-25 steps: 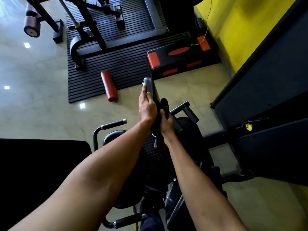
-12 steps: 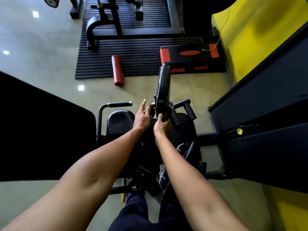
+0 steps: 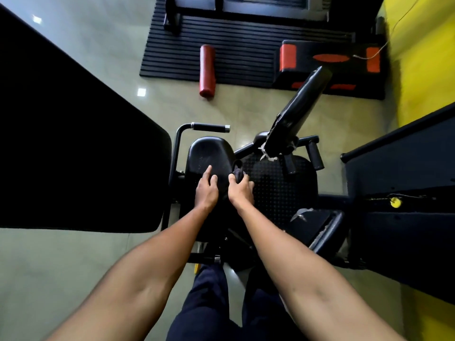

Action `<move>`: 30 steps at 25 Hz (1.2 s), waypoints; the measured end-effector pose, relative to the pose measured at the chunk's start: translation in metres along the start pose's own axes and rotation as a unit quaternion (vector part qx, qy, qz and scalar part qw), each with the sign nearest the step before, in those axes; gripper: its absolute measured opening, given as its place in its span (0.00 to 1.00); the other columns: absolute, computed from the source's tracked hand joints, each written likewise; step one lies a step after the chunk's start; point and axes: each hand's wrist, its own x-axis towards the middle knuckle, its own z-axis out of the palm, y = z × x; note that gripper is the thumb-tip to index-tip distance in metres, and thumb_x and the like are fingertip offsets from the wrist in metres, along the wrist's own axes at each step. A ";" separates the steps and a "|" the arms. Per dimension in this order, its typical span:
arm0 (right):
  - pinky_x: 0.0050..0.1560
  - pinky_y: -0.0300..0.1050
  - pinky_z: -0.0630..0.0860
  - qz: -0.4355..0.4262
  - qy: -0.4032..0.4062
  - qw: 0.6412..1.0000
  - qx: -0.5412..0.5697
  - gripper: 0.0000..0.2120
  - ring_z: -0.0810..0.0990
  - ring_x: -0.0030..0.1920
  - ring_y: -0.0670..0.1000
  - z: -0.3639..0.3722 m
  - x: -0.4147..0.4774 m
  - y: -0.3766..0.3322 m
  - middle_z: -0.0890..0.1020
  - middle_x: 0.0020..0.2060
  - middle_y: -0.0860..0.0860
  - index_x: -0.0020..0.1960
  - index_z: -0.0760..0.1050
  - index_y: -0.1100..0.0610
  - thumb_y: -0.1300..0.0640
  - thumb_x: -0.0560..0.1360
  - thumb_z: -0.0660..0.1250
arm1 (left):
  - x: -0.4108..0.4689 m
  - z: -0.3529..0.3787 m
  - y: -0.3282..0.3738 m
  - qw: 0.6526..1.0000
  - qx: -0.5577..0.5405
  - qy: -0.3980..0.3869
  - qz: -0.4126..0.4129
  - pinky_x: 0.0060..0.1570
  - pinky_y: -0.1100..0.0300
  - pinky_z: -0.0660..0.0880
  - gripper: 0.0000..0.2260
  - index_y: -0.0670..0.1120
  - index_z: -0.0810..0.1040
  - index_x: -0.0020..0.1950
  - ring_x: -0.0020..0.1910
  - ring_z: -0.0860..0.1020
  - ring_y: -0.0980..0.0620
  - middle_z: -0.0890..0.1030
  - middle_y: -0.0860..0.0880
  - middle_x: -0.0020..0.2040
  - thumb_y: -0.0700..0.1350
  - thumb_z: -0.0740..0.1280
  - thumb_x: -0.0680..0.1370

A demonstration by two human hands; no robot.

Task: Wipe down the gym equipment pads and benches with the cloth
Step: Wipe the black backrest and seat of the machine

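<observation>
While my right hand (image 3: 242,191) grips the bunched dark cloth (image 3: 238,174) with its fingers curled round it, the cloth sits at the right edge of the seat pad (image 3: 209,153), touching it or just beside it; the view does not settle which. My left hand (image 3: 206,191) is open, fingers relaxed, index finger straight and pointing away from me over the near half of the seat pad; I cannot tell whether the palm presses on the pad. The seat pad lies ahead and to the left of the cloth hand, so in my judgement the coming wipe calls for a short travel leftward and forward. The left hand is nearer the pad's middle and the right hand is nearer its right edge. The pad's long axis runs outward from me, with its rounded end pointing away toward the side handle (image 3: 209,127). The back pad (image 3: 302,107) stands apart at the far right, tilted, its long axis running diagonally from its frayed lower end up and away to the right.
</observation>
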 end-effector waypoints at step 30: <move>0.79 0.64 0.38 -0.319 0.029 0.846 -0.426 0.34 0.40 0.82 0.63 0.107 0.101 0.010 0.40 0.83 0.50 0.83 0.48 0.39 0.35 0.79 0.50 | 0.141 -0.019 -0.096 0.988 0.111 0.106 0.034 0.58 0.50 0.72 0.22 0.64 0.57 0.80 0.66 0.76 0.39 0.69 0.50 0.77 0.52 0.53 0.86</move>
